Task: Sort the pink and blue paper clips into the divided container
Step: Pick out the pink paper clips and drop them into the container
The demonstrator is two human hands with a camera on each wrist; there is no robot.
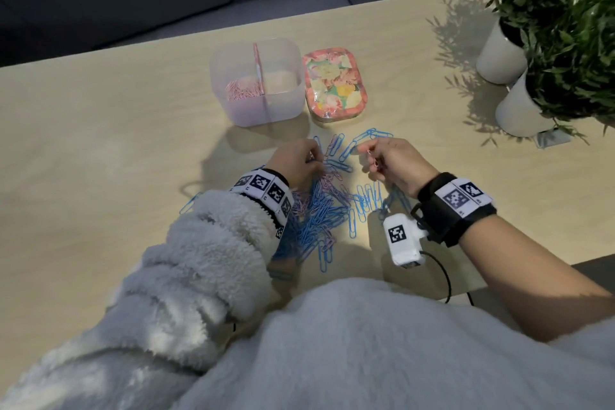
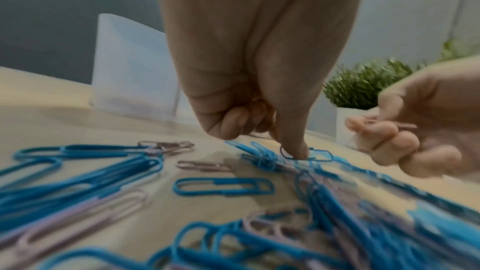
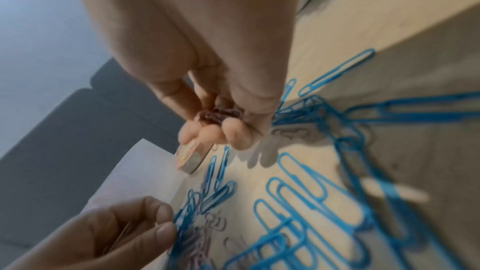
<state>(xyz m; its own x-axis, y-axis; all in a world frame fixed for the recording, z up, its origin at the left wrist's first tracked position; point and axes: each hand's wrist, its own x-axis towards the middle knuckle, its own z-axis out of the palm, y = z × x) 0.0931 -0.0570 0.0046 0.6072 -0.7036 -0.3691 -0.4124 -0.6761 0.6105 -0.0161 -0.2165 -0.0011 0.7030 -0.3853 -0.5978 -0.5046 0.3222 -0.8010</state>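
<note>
A mixed pile of blue and pink paper clips (image 1: 324,206) lies on the table before me. My left hand (image 1: 299,160) is over its far edge. Its forefinger presses a blue clip (image 2: 320,154) while its other fingers curl round thin pink clips (image 3: 122,232). My right hand (image 1: 387,158) hovers just right of the pile and pinches a small bunch of pink clips (image 3: 221,115) in its fingertips. The translucent divided container (image 1: 283,43) stands beyond the pile, with pink clips (image 1: 241,90) in its left compartment. No clips show in its right compartment.
A floral tin (image 1: 334,83) sits right of the container. Two white pots (image 1: 499,56) with green plants stand at the far right. Loose blue clips (image 1: 372,135) are scattered near the tin. The table's near edge is under my arms.
</note>
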